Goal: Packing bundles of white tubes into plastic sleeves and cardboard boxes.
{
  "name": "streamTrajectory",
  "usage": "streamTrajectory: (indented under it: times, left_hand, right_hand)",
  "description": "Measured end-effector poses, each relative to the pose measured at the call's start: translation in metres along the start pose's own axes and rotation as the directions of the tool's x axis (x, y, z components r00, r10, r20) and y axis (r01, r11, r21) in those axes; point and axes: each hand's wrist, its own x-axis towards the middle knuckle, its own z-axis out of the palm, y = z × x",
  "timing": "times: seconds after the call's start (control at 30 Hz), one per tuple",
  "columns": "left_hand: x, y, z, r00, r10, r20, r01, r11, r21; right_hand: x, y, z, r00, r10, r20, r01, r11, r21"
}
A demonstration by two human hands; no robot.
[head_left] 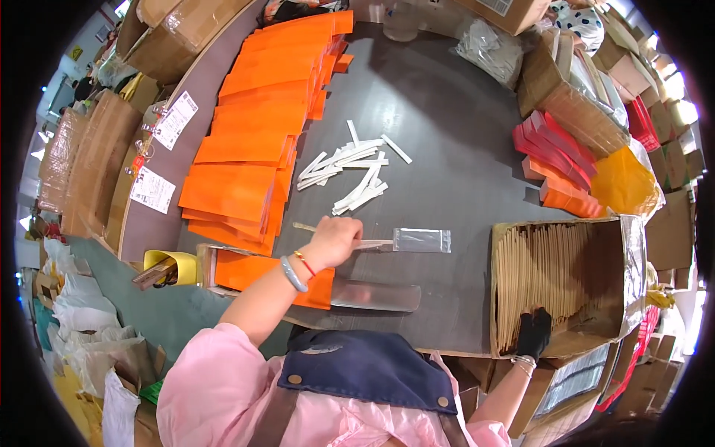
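My left hand [337, 241], with a grey bangle and a red cord at the wrist, is closed on a thin pale stick [304, 226]. At the stick's right end lies a small clear plastic sleeve [421, 241]; whether they are joined I cannot tell. Beyond the hand is a loose heap of white strips [350, 160]. My right hand [534, 334], in a black glove with bare fingertips, reaches into an open cardboard box [629, 279]. Its fingers stretch out against a tightly packed row of brown card pieces [547, 272] and seem to hold none of them.
Overlapping orange envelopes [246, 149] line the table's left side. Nearer me are an orange sheet [242, 270] and a clear curved plastic piece [376, 297]. A yellow cup [182, 268] hangs at the left edge. Red and orange packets [555, 160] and cartons [570, 97] crowd the right.
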Motion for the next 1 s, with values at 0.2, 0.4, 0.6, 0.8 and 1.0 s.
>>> streamTrajectory:
  times: [0.2, 0.4, 0.6, 0.8, 1.0]
  left_hand:
    - [0.01, 0.009, -0.028, 0.987, 0.099, -0.124, -0.108, 0.992, -0.064]
    - [0.042, 0.06, 0.034, 0.968, 0.168, -0.189, -0.171, 0.985, 0.0]
    - [0.053, 0.064, 0.048, 0.976, 0.069, -0.207, -0.062, 0.997, 0.039]
    - [0.043, 0.07, 0.027, 0.998, 0.057, 0.04, -0.051, 0.988, -0.146]
    - [-0.052, 0.058, 0.002, 0.974, 0.17, 0.146, -0.164, 0.985, -0.057]
  right_hand:
    - [0.005, -0.011, -0.006, 0.984, 0.003, 0.176, 0.01, 0.997, -0.07]
    - [0.009, 0.007, 0.004, 0.988, -0.099, 0.118, 0.128, 0.953, -0.276]
    - [-0.001, -0.026, -0.017, 0.976, 0.213, -0.049, -0.211, 0.977, 0.042]
    - [-0.02, -0.073, 0.004, 0.961, -0.261, 0.093, 0.237, 0.948, 0.212]
    - [-0.058, -0.144, 0.026, 0.76, -0.539, 0.362, 0.396, 0.827, 0.398]
